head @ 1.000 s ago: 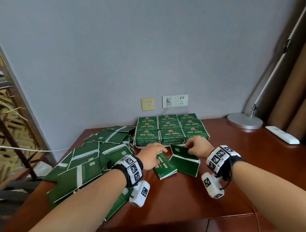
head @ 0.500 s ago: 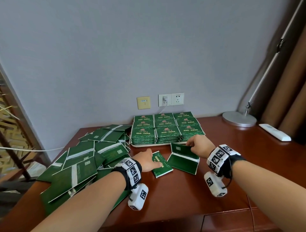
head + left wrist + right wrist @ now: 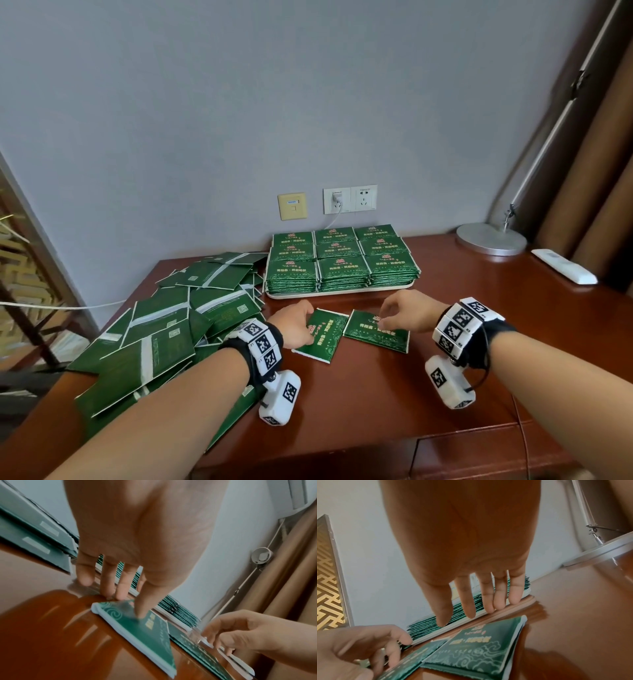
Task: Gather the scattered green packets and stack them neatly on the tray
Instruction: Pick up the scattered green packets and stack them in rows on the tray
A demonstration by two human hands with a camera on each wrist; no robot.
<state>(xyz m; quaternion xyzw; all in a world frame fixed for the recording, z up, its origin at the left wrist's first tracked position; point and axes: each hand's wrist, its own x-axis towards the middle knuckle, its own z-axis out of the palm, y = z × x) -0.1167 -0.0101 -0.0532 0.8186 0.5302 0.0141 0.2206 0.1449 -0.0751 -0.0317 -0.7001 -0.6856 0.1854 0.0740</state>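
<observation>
Two green packets lie face up on the wooden table just in front of the tray (image 3: 342, 295). On the tray stand neat stacks of green packets (image 3: 342, 260). My left hand (image 3: 294, 323) rests on the left packet (image 3: 320, 339). Its thumb (image 3: 142, 607) presses the packet's top (image 3: 149, 632) while the fingertips touch down at its far edge. My right hand (image 3: 404, 310) hovers over the right packet (image 3: 376, 334) with fingers hanging fairly straight (image 3: 467, 609), holding nothing above that packet (image 3: 479, 650). A heap of scattered green packets (image 3: 164, 329) covers the table's left side.
A round silver lamp base (image 3: 491, 238) and a white remote (image 3: 563, 270) sit at the back right. Wall sockets (image 3: 349, 199) with a plugged cable are behind the tray. Bare wood lies to the right and towards the front edge.
The right packet, earlier tilted up in my right hand with its back showing, now lies flat and face up, released. The left packet has turned under my left hand.
</observation>
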